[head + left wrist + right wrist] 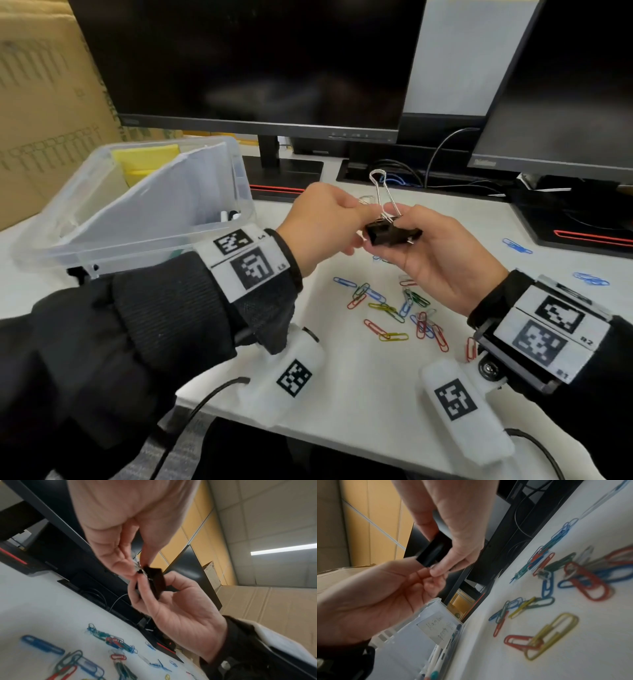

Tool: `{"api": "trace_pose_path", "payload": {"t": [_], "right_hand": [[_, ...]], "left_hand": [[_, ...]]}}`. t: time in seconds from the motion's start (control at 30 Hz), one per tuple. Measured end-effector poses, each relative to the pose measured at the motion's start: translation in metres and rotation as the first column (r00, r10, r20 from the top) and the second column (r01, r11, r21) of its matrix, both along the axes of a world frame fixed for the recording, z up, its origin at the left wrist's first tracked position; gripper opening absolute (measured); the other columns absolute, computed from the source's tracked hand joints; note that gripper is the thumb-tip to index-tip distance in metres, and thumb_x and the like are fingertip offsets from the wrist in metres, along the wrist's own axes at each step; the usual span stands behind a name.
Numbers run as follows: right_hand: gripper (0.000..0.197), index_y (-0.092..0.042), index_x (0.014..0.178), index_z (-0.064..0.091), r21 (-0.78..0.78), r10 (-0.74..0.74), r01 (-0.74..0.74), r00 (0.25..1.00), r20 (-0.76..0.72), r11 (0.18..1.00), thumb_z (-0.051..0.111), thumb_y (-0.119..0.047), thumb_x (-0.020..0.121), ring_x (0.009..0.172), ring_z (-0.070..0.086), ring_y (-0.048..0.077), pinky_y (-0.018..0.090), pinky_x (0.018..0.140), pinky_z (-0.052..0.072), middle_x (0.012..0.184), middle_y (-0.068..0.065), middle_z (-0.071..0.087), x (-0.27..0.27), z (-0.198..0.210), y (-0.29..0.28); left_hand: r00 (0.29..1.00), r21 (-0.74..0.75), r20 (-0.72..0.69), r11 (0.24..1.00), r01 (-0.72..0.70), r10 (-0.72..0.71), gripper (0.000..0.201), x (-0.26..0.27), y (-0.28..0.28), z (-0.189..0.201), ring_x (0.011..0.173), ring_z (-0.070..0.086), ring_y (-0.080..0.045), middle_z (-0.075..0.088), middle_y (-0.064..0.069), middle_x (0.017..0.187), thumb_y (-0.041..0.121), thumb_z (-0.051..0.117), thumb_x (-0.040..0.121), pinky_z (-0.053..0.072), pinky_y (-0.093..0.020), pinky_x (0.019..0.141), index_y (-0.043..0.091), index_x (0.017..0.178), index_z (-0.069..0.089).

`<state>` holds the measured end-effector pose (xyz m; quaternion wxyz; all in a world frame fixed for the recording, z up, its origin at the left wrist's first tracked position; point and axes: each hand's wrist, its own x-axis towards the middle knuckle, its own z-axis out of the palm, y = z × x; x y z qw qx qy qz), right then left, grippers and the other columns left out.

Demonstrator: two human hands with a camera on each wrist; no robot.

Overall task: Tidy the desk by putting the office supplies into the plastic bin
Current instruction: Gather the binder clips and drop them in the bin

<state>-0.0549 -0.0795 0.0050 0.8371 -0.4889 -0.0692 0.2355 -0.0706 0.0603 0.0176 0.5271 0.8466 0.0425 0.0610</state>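
Observation:
A black binder clip [390, 233] with its silver wire handles [381, 192] upright hangs above the white desk, held by both hands. My left hand [359, 222] pinches it at the base of the handles. My right hand [411, 221] grips the black body from below and the right. In the left wrist view the clip [155, 582] sits between the fingertips of both hands, and in the right wrist view its body [435, 550] shows too. The clear plastic bin [137, 248] stands to the left, with paper sheets, yellow notes and pens in it. Several coloured paper clips [394, 308] lie beneath my hands.
Two dark monitors [257, 61] [565, 85] stand on bases at the back, with cables [404, 169] between them. A cardboard box [44, 102] rises behind the bin. More blue paper clips [517, 246] lie at the right. Pens [436, 655] lean in the bin's near corner.

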Motion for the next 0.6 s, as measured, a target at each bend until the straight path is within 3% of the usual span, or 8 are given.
{"api": "trace_pose_path", "payload": {"t": [0.07, 0.17, 0.33, 0.43, 0.53, 0.6], "right_hand": [[0.033, 0.005, 0.122, 0.05, 0.006, 0.03, -0.03, 0.999, 0.015, 1.0, 0.037, -0.001, 0.092, 0.102, 0.062, 0.03, 0.032, 0.075, 0.059, 0.111, 0.02, 0.059, -0.002, 0.002, 0.004], [0.027, 0.002, 0.107, 0.056, 0.017, 0.055, -0.055, 0.998, 0.016, 0.998, 0.036, -0.002, 0.09, 0.086, 0.064, 0.026, 0.032, 0.071, 0.06, 0.092, 0.015, 0.058, -0.005, 0.004, 0.005], [0.026, 0.001, 0.116, 0.052, -0.053, 0.099, -0.097, 0.994, 0.037, 0.994, 0.042, -0.006, 0.093, 0.082, 0.069, 0.022, 0.025, 0.068, 0.059, 0.101, 0.015, 0.062, -0.011, 0.005, 0.012], [0.022, -0.001, 0.112, 0.054, -0.124, 0.103, -0.092, 0.991, 0.087, 0.988, 0.044, -0.005, 0.093, 0.078, 0.07, 0.02, 0.026, 0.069, 0.06, 0.098, 0.013, 0.063, -0.014, 0.007, 0.015], [0.033, 0.001, 0.124, 0.05, -0.191, 0.119, -0.085, 0.978, 0.174, 0.978, 0.046, -0.001, 0.091, 0.084, 0.068, 0.022, 0.03, 0.072, 0.06, 0.096, 0.013, 0.06, -0.012, 0.011, 0.014], [0.037, -0.004, 0.126, 0.049, -0.252, 0.149, -0.084, 0.956, 0.251, 0.964, 0.048, 0.0, 0.089, 0.089, 0.067, 0.023, 0.032, 0.075, 0.059, 0.099, 0.013, 0.059, -0.011, 0.016, 0.016]], "left_hand": [[0.999, -0.029, 0.032, 1.0, -0.003, 0.004, 0.025, -0.001, 0.003, 0.005, 0.061, 0.064, -0.014, 0.07, -0.006, 0.072, 0.033, 0.069, 0.08, 0.052, -0.023, 0.058, 0.009, 0.083, 0.069], [0.997, -0.072, 0.079, 0.997, -0.018, 0.024, 0.02, -0.002, 0.008, 0.013, 0.058, 0.063, -0.013, 0.066, -0.003, 0.066, 0.03, 0.072, 0.079, 0.052, -0.023, 0.057, 0.01, 0.08, 0.068], [0.991, -0.073, 0.13, 0.997, -0.023, 0.032, 0.013, -0.005, 0.009, 0.016, 0.058, 0.06, -0.009, 0.067, -0.002, 0.073, 0.026, 0.07, 0.081, 0.051, -0.019, 0.055, 0.013, 0.082, 0.067], [0.996, 0.032, 0.084, 0.999, -0.029, 0.026, 0.023, -0.008, 0.011, 0.022, 0.062, 0.059, -0.009, 0.061, 0.002, 0.077, 0.028, 0.073, 0.078, 0.052, -0.02, 0.054, 0.016, 0.09, 0.058], [0.996, 0.188, 0.086, 0.982, -0.017, 0.001, 0.044, -0.011, 0.015, 0.037, 0.069, 0.06, -0.011, 0.059, 0.002, 0.087, 0.034, 0.076, 0.074, 0.055, -0.025, 0.062, 0.018, 0.105, 0.048], [0.992, 0.306, 0.115, 0.952, 0.01, -0.047, 0.029, -0.016, 0.018, 0.054, 0.065, 0.064, -0.009, 0.067, 0.0, 0.082, 0.034, 0.072, 0.078, 0.058, -0.025, 0.064, 0.017, 0.098, 0.059]]}}
